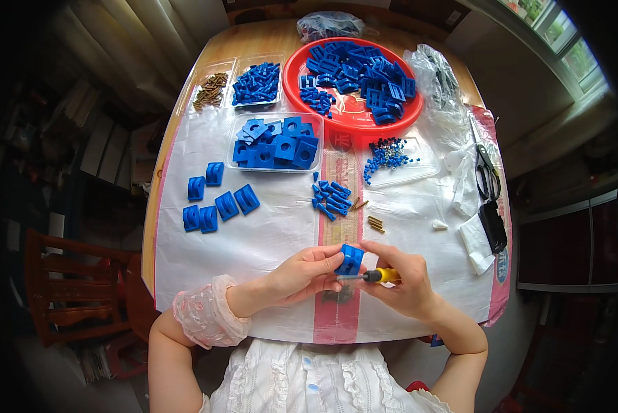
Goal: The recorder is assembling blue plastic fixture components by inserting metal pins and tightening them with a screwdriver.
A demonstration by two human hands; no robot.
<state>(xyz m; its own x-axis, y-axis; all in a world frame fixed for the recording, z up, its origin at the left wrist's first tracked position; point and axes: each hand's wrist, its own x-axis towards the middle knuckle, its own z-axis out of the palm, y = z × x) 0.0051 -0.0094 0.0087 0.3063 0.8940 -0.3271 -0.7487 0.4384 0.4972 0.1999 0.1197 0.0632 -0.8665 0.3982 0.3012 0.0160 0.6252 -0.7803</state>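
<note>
In front of me, near the table's front edge, my left hand (307, 272) pinches a small blue plastic part (351, 257) between thumb and fingers. My right hand (406, 277) is closed round a screwdriver (382, 275) with a yellow and black handle. Its shaft points left, just below the blue part, and whether the tip touches it I cannot tell. Fingers of the right hand also reach the part's right side. Beyond the hands lie a pile of small blue pegs (333, 201) and several brass pins (375, 224). Blue blocks (247, 198) of similar look stand to the left.
A red basin (355, 125) heaped with blue parts stands at the back. Left of it, clear trays hold square blue pieces (285, 146), small blue pieces (256, 82) and brass pins (212, 89). Tiny bits (386, 155) lie on a clear lid. Scissors (488, 172) rest right.
</note>
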